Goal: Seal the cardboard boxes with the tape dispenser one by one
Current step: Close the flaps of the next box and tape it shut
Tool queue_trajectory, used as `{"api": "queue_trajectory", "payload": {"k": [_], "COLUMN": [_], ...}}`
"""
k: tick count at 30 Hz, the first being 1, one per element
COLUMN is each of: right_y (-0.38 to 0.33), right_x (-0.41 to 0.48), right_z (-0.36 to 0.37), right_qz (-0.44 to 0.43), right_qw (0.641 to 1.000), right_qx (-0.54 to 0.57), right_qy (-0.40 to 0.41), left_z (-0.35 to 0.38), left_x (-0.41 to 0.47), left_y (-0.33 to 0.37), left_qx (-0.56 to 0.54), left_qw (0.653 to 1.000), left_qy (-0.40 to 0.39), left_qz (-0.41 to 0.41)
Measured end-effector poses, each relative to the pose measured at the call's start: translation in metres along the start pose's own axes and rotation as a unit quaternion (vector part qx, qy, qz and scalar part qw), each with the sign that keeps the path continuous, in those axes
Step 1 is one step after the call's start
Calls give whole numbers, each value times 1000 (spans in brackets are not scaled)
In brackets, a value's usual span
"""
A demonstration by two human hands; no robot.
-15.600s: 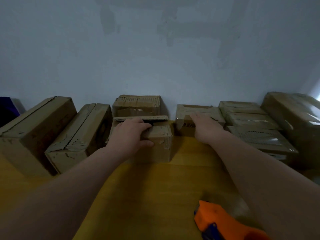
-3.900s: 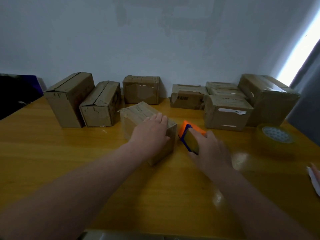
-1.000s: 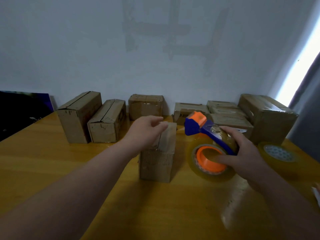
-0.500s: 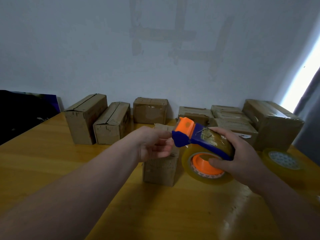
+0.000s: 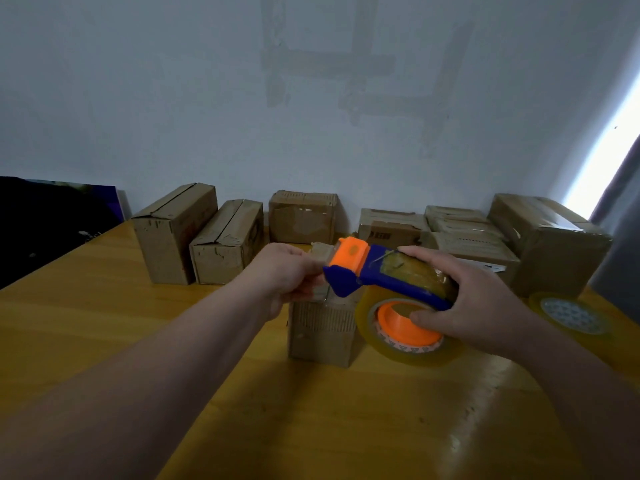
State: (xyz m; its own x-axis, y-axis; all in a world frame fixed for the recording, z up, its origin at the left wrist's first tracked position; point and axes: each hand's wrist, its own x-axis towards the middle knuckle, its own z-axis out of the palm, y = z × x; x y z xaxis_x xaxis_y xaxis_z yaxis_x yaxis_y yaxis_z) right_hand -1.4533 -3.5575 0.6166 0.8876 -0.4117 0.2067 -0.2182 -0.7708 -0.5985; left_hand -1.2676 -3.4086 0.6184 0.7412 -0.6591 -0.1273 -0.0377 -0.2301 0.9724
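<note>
A small cardboard box [image 5: 322, 332] stands upright on the yellow wooden table [image 5: 104, 323] in the middle. My right hand [image 5: 478, 303] grips the blue and orange tape dispenser [image 5: 391, 282] by its handle, just above and to the right of the box; its clear tape roll [image 5: 412, 348] hangs beside the box. My left hand [image 5: 287, 278] is over the box top, with curled fingers at the dispenser's orange mouth. They seem to pinch the tape's free end, which is hard to make out. The box top is mostly hidden by both hands.
Several cardboard boxes line the wall, from a tall one [image 5: 173, 233] at the left to a large taped one [image 5: 547, 237] at the right. A spare tape roll [image 5: 571, 315] lies flat at the right. A dark object [image 5: 52, 220] stands at the far left.
The dispenser has shifted slightly left over the box. My left hand left the box top and closed its fingers at the dispenser's mouth. The box has not moved.
</note>
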Motion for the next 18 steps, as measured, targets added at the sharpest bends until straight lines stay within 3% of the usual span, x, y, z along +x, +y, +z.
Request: {"api": "queue_trajectory", "payload": {"k": [8,18], "right_y": [17,22], "right_x": [-5,0], "right_z": [-33,-28], "right_qz": [61,48], "right_qw": [984,980], "right_qx": [-143,-174], "right_qy": [-83,-86], "left_z": [-32,-16], "left_x": [5,2], "left_y": [-40,-65], "left_qx": [-43,-72], "left_qw": [990,980], "left_qy": [131,185], "left_qz": [-6,23]}}
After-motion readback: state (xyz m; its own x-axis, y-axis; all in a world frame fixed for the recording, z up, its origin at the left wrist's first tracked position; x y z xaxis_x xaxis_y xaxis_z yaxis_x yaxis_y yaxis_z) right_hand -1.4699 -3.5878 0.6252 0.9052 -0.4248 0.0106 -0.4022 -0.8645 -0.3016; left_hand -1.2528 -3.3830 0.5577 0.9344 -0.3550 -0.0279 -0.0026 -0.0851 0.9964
